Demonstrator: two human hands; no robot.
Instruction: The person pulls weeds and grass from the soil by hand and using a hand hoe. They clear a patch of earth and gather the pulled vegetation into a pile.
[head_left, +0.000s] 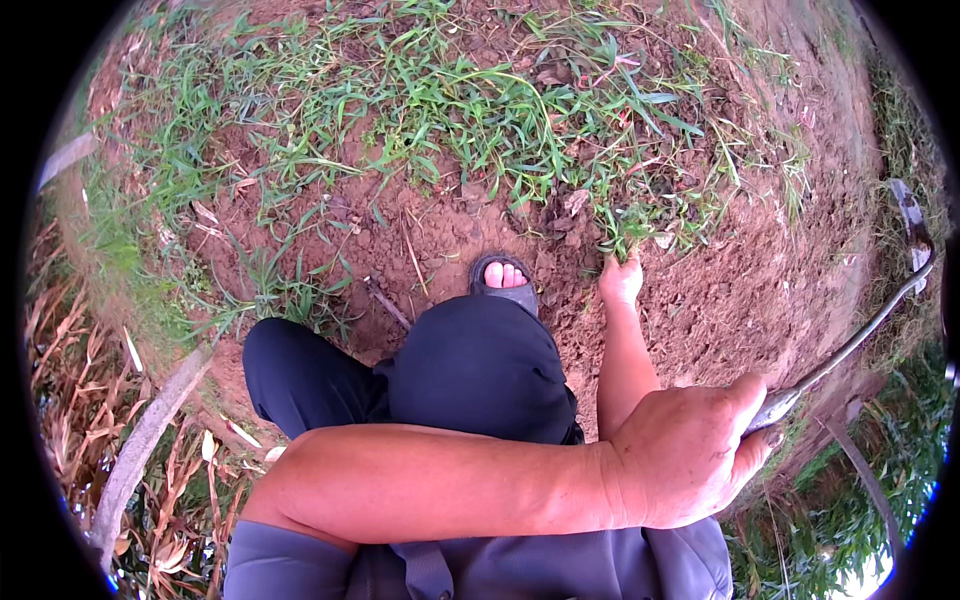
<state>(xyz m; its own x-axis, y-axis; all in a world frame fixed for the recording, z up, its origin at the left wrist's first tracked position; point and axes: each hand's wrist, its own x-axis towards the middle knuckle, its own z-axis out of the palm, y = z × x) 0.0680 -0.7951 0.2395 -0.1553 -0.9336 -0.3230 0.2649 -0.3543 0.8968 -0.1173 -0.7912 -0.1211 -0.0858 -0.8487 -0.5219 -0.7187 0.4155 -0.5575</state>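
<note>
My left forearm crosses in front of my body to the right. My left hand (679, 454) is closed around the handle of a hand tool with a long curved metal shank (862, 346). At its far end is a flat blade (909, 221); whether it is a sickle or a hoe I cannot tell. Beyond and partly behind that wrist, my right arm reaches down to the soil. My right hand (622, 280) grips a tuft of green grass (628, 232) low at its base, with the fingertips hidden by leaves.
Leafy grass weeds (450, 112) spread over reddish-brown soil (757, 300) ahead. My sandalled foot (504, 276) and bent knee (480, 367) are close by. A short stick (388, 301) lies left of the foot. Dry stalks (75, 390) and a pale pole (150, 442) stand at left.
</note>
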